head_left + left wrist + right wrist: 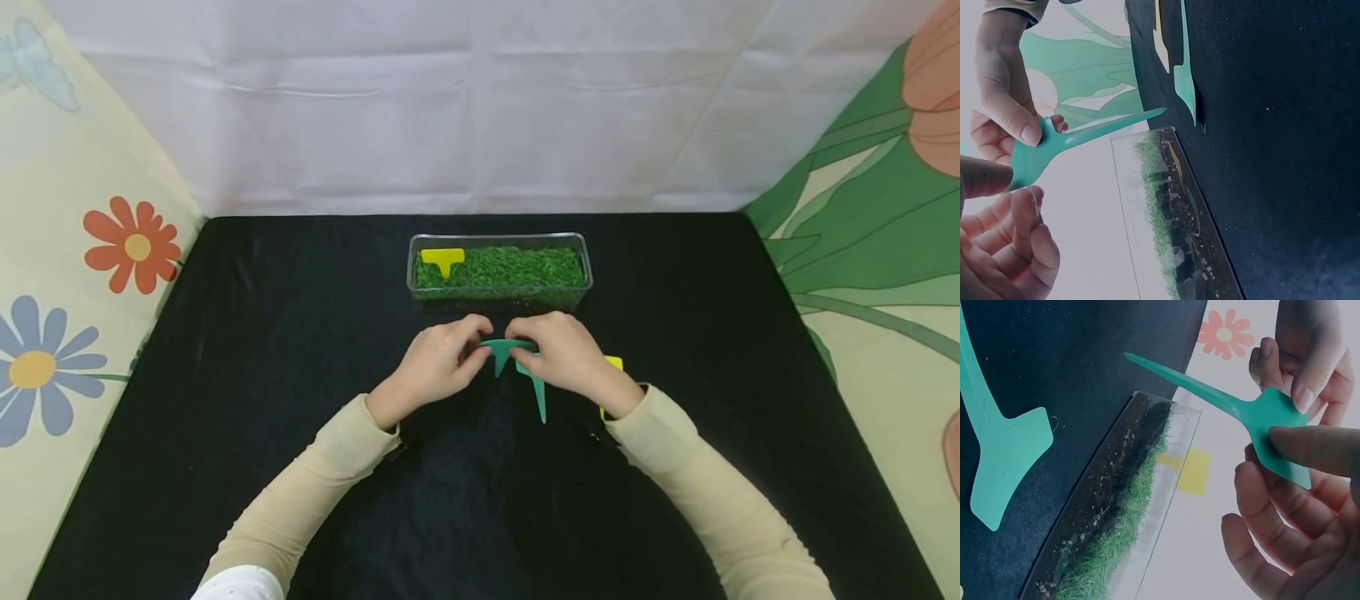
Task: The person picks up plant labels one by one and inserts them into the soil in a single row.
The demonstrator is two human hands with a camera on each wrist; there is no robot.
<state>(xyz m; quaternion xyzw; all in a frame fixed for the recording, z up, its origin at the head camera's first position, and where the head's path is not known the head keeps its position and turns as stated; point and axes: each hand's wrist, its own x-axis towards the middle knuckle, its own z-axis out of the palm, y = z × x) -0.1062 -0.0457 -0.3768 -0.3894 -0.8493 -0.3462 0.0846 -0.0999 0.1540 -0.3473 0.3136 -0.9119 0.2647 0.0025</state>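
Observation:
Between both hands, a green T-shaped plant label [501, 357] is held above the black cloth, its pointed stem [1116, 125] reaching away from the fingers. My left hand [442, 358] pinches one end of its broad head, and my right hand [558, 350] pinches the other. On the cloth below the right hand lies a second green plant label [1010, 453]. A yellow plant label [613, 363] lies partly hidden behind the right wrist. Just beyond the hands is a clear planter box [498, 237] holding grass [517, 268] over dark soil [1107, 462].
Another yellow plant label [444, 260] stands upright in the grass at the planter's left end. Black cloth [300, 317] covers the table, with a white sheet [480, 125] behind it. Flower-printed panels [135, 247] flank both sides.

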